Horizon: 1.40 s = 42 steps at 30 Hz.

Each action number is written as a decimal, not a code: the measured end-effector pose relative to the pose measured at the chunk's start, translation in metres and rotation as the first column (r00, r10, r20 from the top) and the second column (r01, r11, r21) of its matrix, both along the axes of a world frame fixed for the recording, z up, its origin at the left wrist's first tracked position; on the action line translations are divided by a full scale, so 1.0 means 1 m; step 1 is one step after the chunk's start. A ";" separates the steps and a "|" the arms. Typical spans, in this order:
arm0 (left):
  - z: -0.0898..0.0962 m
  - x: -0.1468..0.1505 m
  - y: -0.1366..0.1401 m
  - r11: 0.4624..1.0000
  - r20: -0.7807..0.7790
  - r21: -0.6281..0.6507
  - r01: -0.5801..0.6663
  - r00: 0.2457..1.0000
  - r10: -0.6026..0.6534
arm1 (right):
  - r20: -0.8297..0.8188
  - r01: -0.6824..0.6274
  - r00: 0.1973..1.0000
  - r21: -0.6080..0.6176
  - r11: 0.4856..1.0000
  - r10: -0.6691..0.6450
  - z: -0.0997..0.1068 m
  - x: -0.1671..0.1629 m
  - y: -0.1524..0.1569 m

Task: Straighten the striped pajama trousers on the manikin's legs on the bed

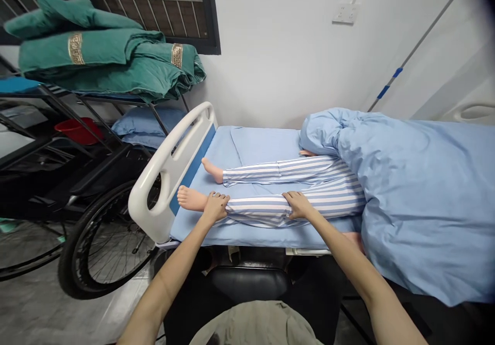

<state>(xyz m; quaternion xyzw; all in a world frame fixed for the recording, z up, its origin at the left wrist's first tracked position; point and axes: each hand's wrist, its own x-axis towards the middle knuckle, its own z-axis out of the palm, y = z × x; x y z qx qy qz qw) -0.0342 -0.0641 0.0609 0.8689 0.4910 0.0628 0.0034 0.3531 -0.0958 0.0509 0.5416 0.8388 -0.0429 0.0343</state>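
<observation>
A mannequin with bare, doll-like feet and blue-and-white striped trousers (258,203) lies on the bed, legs stretched toward the footboard. My left hand (216,206) is closed over the ankle of the nearer leg, just behind its foot (190,199). Around the knee of that same leg my right hand (299,204) is wrapped, fingers on top of the cloth. The farther leg (270,171) lies untouched and roughly parallel, its foot (212,170) turned up. Beneath both legs is a light blue sheet (263,141). The mannequin's upper body is hidden under a bunched blue quilt (417,185).
A white footboard (149,180) closes the bed's left end. Beyond it stand a wheelchair wheel (102,242), a red basin (79,130) and folded green blankets (112,51) on a rack. A black seat (250,283) is below me; a pole (419,43) rises behind the bed.
</observation>
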 end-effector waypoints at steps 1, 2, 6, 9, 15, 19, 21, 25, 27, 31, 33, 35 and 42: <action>-0.004 0.000 -0.001 1.000 -0.016 0.005 0.005 1.000 -0.005 | 0.001 -0.004 1.000 -0.003 1.000 0.004 -0.003 0.000 0.000; -0.009 -0.001 -0.001 1.000 -0.042 0.012 0.013 0.999 -0.012 | 0.001 -0.008 1.000 -0.006 1.000 0.008 -0.006 0.000 0.000; -0.025 -0.002 0.002 0.999 -0.112 0.026 0.019 0.994 -0.016 | -0.002 -0.002 1.000 0.005 1.000 0.002 -0.012 0.000 0.000; -0.031 -0.002 0.006 1.000 -0.109 -0.002 0.016 0.994 -0.016 | 0.004 0.015 1.000 -0.001 1.000 -0.015 -0.013 -0.002 0.000; -0.036 -0.002 0.019 0.996 -0.063 -0.090 0.001 0.998 -0.006 | 0.033 0.061 0.998 -0.008 0.998 -0.061 -0.020 -0.009 0.005; -0.041 -0.004 0.028 0.988 -0.036 -0.152 -0.001 0.999 -0.004 | 0.060 0.094 0.994 -0.022 0.995 -0.093 -0.029 -0.013 0.011; -0.041 -0.006 0.031 0.986 -0.057 -0.165 0.010 0.998 -0.020 | 0.060 0.103 0.993 -0.018 0.995 -0.102 -0.030 -0.014 0.013; -0.040 -0.012 0.033 0.982 -0.108 -0.185 0.049 0.992 -0.069 | 0.062 0.116 0.992 -0.026 0.993 -0.114 -0.028 -0.016 0.013; -0.039 -0.016 0.032 0.980 -0.132 -0.189 0.068 0.987 -0.094 | 0.065 0.123 0.991 -0.030 0.992 -0.121 -0.027 -0.017 0.012; -0.036 -0.026 0.038 0.969 -0.173 -0.215 0.118 0.972 -0.157 | 0.073 0.131 0.989 -0.015 0.991 -0.130 -0.027 -0.020 0.010; -0.033 -0.031 0.044 0.954 -0.148 -0.265 0.141 0.972 -0.184 | 0.100 0.137 0.986 -0.015 0.990 -0.135 -0.027 -0.022 0.009; -0.028 -0.035 0.049 0.940 -0.115 -0.310 0.146 0.975 -0.189 | 0.132 0.144 0.981 -0.012 0.989 -0.142 -0.025 -0.025 0.008; -0.036 -0.033 -0.001 0.999 0.134 -0.032 0.037 0.990 -0.033 | 0.170 0.219 0.961 0.019 0.975 -0.219 -0.024 -0.036 -0.001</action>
